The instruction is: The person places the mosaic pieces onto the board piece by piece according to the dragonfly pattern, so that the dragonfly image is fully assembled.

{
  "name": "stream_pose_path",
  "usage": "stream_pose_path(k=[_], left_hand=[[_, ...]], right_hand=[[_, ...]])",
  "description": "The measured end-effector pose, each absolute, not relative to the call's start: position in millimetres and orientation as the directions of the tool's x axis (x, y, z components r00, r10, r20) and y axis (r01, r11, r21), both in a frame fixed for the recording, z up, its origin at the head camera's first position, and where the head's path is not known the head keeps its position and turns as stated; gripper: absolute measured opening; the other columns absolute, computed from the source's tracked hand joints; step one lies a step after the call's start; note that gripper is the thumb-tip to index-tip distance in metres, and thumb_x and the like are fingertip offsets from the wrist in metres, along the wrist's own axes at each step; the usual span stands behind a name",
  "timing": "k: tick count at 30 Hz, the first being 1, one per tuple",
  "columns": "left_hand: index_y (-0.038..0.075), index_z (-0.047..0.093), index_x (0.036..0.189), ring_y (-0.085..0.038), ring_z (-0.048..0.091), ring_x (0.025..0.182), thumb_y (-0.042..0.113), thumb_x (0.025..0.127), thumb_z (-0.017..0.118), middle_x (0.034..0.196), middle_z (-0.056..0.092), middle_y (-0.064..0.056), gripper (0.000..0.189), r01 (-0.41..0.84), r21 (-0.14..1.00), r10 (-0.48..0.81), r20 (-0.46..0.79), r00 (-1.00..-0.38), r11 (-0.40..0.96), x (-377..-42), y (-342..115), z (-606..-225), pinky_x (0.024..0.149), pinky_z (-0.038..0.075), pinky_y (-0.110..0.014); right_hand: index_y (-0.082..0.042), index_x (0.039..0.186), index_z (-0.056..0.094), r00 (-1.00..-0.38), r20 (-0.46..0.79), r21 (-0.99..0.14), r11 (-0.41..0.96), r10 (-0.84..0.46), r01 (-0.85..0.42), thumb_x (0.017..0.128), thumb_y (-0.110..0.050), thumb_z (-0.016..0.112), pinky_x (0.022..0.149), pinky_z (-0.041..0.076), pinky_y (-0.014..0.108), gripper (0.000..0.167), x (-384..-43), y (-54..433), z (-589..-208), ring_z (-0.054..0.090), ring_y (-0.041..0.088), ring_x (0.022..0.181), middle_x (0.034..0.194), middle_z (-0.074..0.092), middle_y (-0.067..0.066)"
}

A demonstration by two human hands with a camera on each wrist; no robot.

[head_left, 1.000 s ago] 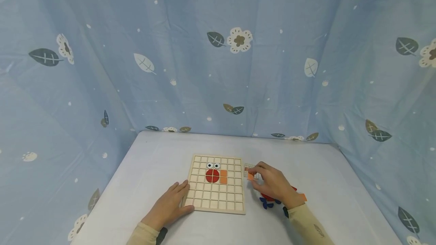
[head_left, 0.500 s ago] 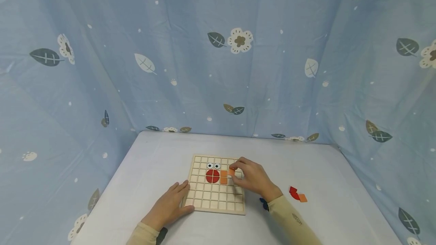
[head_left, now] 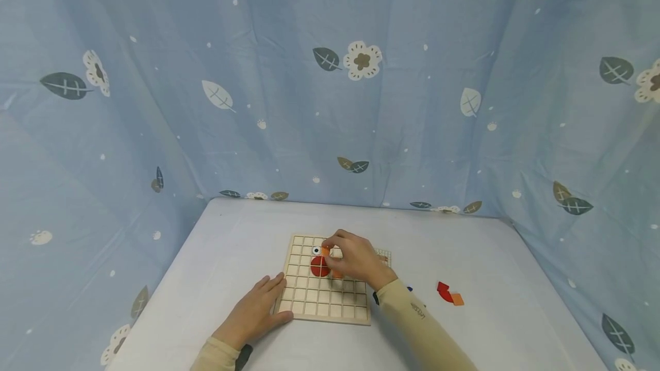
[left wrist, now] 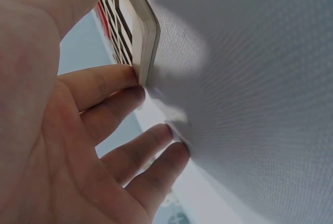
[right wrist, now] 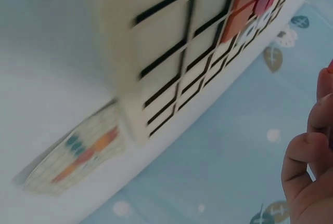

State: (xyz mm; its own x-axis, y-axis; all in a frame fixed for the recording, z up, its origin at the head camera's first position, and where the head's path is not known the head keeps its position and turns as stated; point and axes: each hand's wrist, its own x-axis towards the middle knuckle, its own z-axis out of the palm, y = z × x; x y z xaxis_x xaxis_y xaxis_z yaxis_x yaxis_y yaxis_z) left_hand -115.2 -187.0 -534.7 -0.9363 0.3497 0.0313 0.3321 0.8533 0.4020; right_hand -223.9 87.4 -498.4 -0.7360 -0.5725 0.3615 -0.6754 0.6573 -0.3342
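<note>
Of the two hands, the right hand pinches an orange square tile above the wooden grid board; red quarter-circle tiles and an eye tile lie just left of its fingertips. The left hand rests with extended fingers against the board's near-left edge. A pattern card lies just right of the right hand; loose red pieces lie farther right.

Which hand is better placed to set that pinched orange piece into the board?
Probably the right hand: it pinches the orange piece over the grid board, while the left hand touches the board's edge.
</note>
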Motion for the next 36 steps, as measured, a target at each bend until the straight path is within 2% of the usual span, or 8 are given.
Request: stream_pose_path(k=[5, 17, 27, 36], left_hand=[[-0.005, 0.052, 0.144, -0.047, 0.041, 0.139, 0.047, 0.088, 0.076, 0.153, 0.047, -0.018, 0.080, 0.334, 0.414, 0.353, 0.030, -0.935, 0.847, -115, -188, -532, 0.114, 0.038, -0.057], [-0.003, 0.052, 0.145, -0.047, 0.041, 0.139, 0.051, 0.089, 0.074, 0.154, 0.046, -0.017, 0.081, 0.328, 0.414, 0.355, 0.012, -0.935, 0.849, -116, -188, -531, 0.113, 0.039, -0.059], [-0.003, 0.053, 0.144, -0.047, 0.041, 0.139, 0.052, 0.088, 0.074, 0.153, 0.047, -0.017, 0.081, 0.329, 0.405, 0.353, 0.016, -0.935, 0.853, -116, -189, -533, 0.113, 0.040, -0.058], [-0.004, 0.052, 0.144, -0.048, 0.042, 0.139, 0.049, 0.089, 0.075, 0.153, 0.046, -0.019, 0.079, 0.347, 0.406, 0.370, 0.023, -0.929, 0.846, -116, -189, -532, 0.112, 0.040, -0.058]], right_hand=[[-0.022, 0.114, 0.074, -0.768, 0.276, -0.351, 0.683, -0.579, -0.641, 0.093, -0.031, 0.071, 0.071, 0.058, 0.026, 0.023, -231, 69, -501, 0.068, 0.015, 0.090, 0.108, 0.066, -0.009], [-0.021, 0.116, 0.076, -0.766, 0.161, -0.309, 0.705, -0.622, -0.638, 0.095, -0.038, 0.072, 0.074, 0.058, 0.022, 0.027, -244, 44, -512, 0.064, 0.004, 0.088, 0.106, 0.068, -0.008], [-0.023, 0.115, 0.078, -0.773, 0.068, -0.271, 0.734, -0.630, -0.622, 0.094, -0.035, 0.073, 0.078, 0.059, 0.026, 0.025, -250, 31, -517, 0.062, 0.004, 0.087, 0.102, 0.067, -0.010], [-0.026, 0.117, 0.077, -0.797, 0.012, -0.239, 0.772, -0.604, -0.589, 0.093, -0.037, 0.075, 0.078, 0.058, 0.024, 0.027, -251, 26, -520, 0.060, 0.001, 0.085, 0.102, 0.065, -0.012]])
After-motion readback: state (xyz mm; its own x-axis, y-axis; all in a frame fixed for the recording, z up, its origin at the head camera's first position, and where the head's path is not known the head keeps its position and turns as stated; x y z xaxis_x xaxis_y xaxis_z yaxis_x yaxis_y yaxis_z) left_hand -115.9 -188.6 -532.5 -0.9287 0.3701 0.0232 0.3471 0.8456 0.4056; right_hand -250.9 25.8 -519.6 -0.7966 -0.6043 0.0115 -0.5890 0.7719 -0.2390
